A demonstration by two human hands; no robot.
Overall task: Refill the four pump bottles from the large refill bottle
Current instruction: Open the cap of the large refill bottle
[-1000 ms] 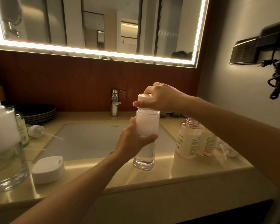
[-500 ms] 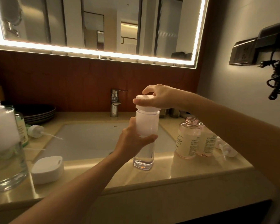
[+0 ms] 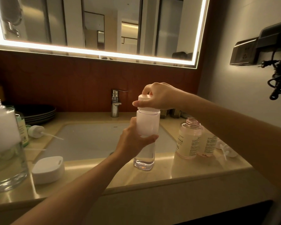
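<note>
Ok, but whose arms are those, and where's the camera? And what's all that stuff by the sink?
No machine here, just a person. The camera sits on their head, so you see both arms as if they were yours. The left hand grips a tall bottle round its middle; it stands on the counter in front of the sink. The right hand holds its white cap from above. On the right stand two pink bottles; the nearer one has no top. On the left are a loose pump with a thin tube, a white lid and a big glass jar. Behind is a tap.
</note>
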